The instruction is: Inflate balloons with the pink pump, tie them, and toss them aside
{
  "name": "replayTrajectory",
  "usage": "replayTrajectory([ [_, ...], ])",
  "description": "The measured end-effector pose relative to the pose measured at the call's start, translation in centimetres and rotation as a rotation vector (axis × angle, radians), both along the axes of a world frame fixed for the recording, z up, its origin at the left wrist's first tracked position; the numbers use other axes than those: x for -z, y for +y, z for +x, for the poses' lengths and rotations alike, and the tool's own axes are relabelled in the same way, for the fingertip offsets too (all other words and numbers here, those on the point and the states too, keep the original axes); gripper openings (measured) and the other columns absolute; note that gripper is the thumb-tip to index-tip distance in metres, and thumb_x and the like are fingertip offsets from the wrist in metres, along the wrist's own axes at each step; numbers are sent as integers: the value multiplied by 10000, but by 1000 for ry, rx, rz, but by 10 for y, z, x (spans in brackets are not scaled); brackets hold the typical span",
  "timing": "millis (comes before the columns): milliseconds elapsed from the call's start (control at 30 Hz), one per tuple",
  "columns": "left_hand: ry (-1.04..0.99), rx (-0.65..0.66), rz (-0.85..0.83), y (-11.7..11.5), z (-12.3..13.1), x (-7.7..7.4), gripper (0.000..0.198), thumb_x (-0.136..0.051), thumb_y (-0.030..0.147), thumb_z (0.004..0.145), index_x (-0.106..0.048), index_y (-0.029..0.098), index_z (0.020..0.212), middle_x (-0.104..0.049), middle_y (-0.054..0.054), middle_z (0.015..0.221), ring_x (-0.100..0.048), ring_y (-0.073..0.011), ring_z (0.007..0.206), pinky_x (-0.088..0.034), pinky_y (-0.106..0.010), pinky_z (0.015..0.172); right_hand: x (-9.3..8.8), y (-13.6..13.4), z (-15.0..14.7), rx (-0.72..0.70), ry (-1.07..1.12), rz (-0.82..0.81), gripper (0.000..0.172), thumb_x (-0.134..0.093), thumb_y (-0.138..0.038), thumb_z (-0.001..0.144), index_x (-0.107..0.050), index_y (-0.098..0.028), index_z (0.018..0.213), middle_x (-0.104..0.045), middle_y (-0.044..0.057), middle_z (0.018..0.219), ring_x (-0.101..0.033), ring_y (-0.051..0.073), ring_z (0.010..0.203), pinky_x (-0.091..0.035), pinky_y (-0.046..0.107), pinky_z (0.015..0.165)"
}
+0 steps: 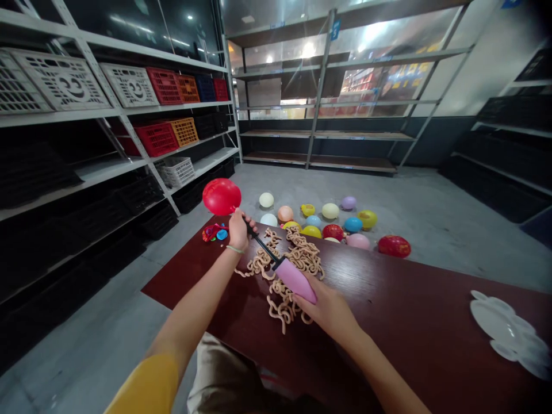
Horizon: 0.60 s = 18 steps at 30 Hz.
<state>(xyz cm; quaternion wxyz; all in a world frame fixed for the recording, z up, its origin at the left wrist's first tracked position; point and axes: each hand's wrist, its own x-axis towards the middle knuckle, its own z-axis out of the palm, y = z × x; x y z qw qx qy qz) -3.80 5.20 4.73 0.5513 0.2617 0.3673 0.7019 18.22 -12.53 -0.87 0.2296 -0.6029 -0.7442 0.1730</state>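
Note:
My left hand [238,230] grips the neck of a half-inflated red balloon [221,196] on the black nozzle end of a hand pump. My right hand [328,309] holds the pump's pink barrel [295,279] lower down. The pump slants over a heap of limp tan uninflated balloons [290,269] lying on the dark red table [397,305]. Both hands are above the table's far-left part.
Several inflated balloons [330,210] of many colours lie on the grey floor beyond the table, a red one [394,246] nearest its edge. Small coloured balloon bits [214,233] lie at the table corner. A white flower-shaped tray [509,333] sits at right. Shelves with crates [156,138] line the left.

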Motion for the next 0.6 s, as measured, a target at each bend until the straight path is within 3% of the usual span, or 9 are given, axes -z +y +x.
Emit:
replayTrajectory([
  [133,-38,-53,-7,-4,3,1,252,-509,371,909,-392,216,748,-375,70,571,-393,-70,404,-305,-169,373,5,0,-2,40,-41,14,509,-589,-459,885,-564,-242,1344,-719,92,1169,-719,298,938,-526,358,779],
  [400,-45,119,20,-56,74,32,271,-527,392,894,-393,213,741,-414,55,581,-427,-79,426,-365,-187,394,6,3,4,105,33,-59,544,-572,-473,884,-534,-243,1375,-724,89,1146,-707,307,982,-526,374,799],
  [500,13,142,-10,-49,70,32,269,-497,378,905,-380,218,723,-403,55,556,-412,-89,398,-354,-196,367,4,3,2,66,86,-60,541,-592,-428,880,-523,-239,1381,-705,91,1192,-689,296,1035,-519,373,847],
  [600,34,130,-22,-29,50,22,264,-493,371,909,-388,218,721,-391,60,538,-402,-90,384,-338,-193,355,3,2,-3,43,88,-71,565,-596,-398,883,-493,-226,1411,-674,107,1259,-675,305,1077,-510,383,881],
])
